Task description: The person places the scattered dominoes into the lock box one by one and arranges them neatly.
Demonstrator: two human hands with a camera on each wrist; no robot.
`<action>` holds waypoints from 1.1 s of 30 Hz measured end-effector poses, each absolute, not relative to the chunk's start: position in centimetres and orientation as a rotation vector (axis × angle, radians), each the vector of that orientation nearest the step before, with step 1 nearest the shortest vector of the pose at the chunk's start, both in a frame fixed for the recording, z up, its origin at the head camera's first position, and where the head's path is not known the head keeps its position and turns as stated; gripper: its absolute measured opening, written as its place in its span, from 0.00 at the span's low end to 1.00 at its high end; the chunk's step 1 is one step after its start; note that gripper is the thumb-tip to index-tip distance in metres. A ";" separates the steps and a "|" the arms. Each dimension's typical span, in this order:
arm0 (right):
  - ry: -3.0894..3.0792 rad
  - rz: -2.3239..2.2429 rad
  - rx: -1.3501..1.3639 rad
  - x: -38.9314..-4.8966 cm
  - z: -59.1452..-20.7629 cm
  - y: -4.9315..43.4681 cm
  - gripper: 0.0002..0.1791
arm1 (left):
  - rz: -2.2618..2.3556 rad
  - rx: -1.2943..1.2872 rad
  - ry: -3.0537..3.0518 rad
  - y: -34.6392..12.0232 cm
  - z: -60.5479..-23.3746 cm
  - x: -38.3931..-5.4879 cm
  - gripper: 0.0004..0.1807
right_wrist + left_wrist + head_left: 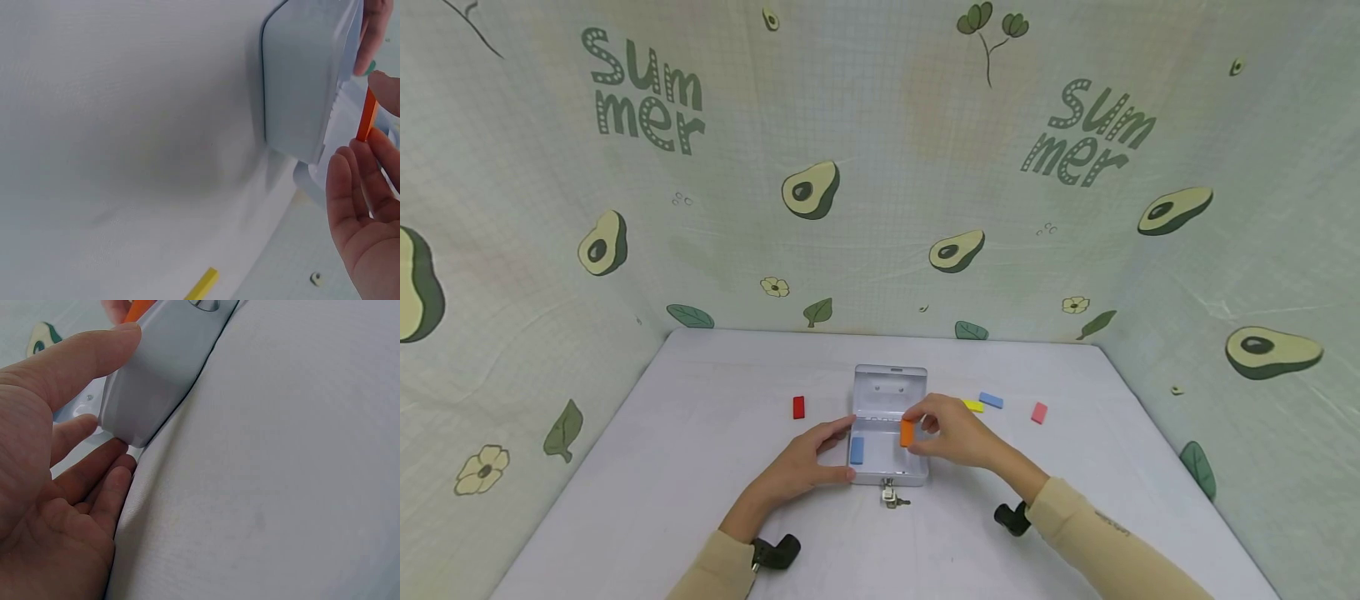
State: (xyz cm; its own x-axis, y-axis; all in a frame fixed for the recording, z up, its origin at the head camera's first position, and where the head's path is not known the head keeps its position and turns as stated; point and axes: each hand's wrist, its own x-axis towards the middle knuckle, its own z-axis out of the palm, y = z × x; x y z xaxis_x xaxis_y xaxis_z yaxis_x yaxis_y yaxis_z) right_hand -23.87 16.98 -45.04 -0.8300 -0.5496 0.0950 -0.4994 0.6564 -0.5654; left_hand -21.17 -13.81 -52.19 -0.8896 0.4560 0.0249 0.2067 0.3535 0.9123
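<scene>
Pinching the orange block (907, 433) over the cash box (869, 480), apparently off its floor, the right hand (953, 432) could drop it askew if the pinch slips; the left hand (805, 463), relaxed, touches the box's side.

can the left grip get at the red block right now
Likely yes: the red block lies on the table beyond the left grip, with nothing visible between them, though that grip would have to leave the box.
</scene>
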 end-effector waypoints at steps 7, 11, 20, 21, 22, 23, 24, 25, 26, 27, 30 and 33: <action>2.757 -0.944 -0.881 -23.8 -45.1 16.7 0.20 | 1.548 0.595 2.390 -13.8 -52.2 -21.1 0.48; 2.747 -0.951 -0.891 -23.9 -45.3 16.6 0.20 | 1.544 0.587 2.392 -13.8 -52.1 -21.1 0.48; 2.738 -0.944 -0.899 -23.8 -45.5 16.1 0.20 | 1.542 0.589 2.396 -13.8 -52.2 -21.2 0.48; 2.735 -0.947 -0.901 -23.8 -45.5 16.1 0.20 | 1.543 0.589 2.396 -13.8 -52.2 -21.2 0.48; 2.733 -0.949 -0.906 -23.8 -45.6 16.0 0.20 | 1.544 0.588 2.395 -13.8 -52.2 -21.2 0.48; 2.730 -0.952 -0.911 -23.8 -45.6 15.9 0.20 | 1.543 0.588 2.395 -13.8 -52.2 -21.2 0.48; 2.728 -0.952 -0.914 -23.8 -45.6 15.9 0.20 | 1.543 0.588 2.396 -13.8 -52.2 -21.2 0.48; 2.725 -0.954 -0.921 -23.8 -45.6 15.8 0.20 | 1.543 0.587 2.395 -13.9 -52.2 -21.2 0.48; 2.721 -0.956 -0.924 -23.7 -45.6 15.7 0.20 | 1.544 0.587 2.394 -13.9 -52.2 -21.2 0.48; 2.719 -0.954 -0.929 -23.7 -45.6 15.7 0.20 | 1.546 0.586 2.392 -13.9 -52.2 -21.1 0.48; 2.711 -0.953 -0.936 -23.7 -45.7 15.6 0.20 | 1.544 0.588 2.392 -13.9 -52.2 -21.1 0.48; 2.709 -0.954 -0.939 -23.7 -45.7 15.4 0.20 | 1.539 0.591 2.396 -13.9 -52.2 -21.2 0.48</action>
